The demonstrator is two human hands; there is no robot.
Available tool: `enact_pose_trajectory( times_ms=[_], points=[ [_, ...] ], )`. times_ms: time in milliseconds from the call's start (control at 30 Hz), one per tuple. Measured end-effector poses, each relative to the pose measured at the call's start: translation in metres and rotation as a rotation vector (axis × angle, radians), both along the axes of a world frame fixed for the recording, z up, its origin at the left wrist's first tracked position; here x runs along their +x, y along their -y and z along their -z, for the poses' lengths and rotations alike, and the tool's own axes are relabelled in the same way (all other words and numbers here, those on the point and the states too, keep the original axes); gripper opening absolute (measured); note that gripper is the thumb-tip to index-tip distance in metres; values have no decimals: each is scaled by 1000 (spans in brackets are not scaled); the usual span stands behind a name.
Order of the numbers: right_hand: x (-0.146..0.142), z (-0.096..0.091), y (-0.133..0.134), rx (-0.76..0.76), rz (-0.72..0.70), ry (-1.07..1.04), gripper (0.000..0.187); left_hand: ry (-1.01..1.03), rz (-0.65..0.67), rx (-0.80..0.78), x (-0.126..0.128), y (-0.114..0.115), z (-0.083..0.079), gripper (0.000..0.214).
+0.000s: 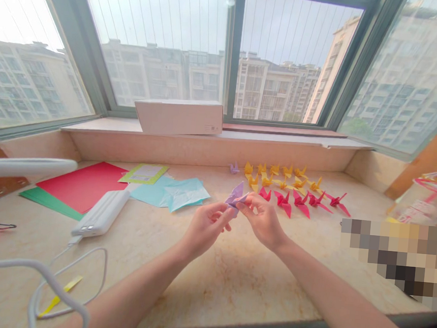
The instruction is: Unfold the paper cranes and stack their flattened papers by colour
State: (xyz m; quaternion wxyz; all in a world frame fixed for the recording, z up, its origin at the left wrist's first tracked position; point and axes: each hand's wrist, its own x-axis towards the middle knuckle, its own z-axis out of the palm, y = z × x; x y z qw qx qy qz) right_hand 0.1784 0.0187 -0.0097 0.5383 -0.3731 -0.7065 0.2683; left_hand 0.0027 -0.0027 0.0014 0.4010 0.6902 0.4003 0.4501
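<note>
A purple origami crane (236, 192) is held up over the counter between my two hands. My left hand (210, 221) pinches its lower left side, fingers curled. On its right side, the thumb and fingers of my right hand (263, 217) are closed on the folded paper. Just beyond stand several red paper cranes (301, 204) in a row, with several yellow paper cranes (274, 171) behind them. One more purple paper crane (234, 168) sits at the left end of the back row. My fingertips cover part of the held crane's lower folds.
Light blue paper (187, 194), red sheets (86, 183) and green sheets (52, 203) lie to the left. A white power bank (101, 214) with a cable (104, 266) is nearer. A white box (178, 117) rests on the sill; a plastic cup (430, 198) stands at right.
</note>
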Motion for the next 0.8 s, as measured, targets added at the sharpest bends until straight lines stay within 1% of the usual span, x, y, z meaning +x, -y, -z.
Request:
enact_pose_trajectory(
  times_ms=[100, 167, 233, 300, 400, 567, 633, 800],
  points=[
    [3, -4, 0, 11, 4, 6, 22, -57, -151, 132, -3, -2, 0, 31],
    [4, -6, 1, 16, -35, 30, 21, -73, -236, 250, -5, -3, 0, 26],
    [5, -7, 2, 27, -91, 66, 21, -94, -242, 347, -7, -4, -1, 24],
    [5, -7, 4, 35, -127, 83, 21, -119, -195, 396, -8, -5, -1, 17],
    [5, -6, 4, 47, -110, 54, 20, -89, -158, 369, -9, -7, 1, 18],
    [3, 0, -1, 41, -51, -55, 16, 54, -215, 243, -9, -13, 6, 16],
    [3, 2, -2, 39, -35, -63, 15, 37, -216, 263, -8, -13, 7, 15],
    [2, 1, 1, 84, -7, 5, 12, -105, -167, 395, -6, -8, 4, 13]
  ],
)
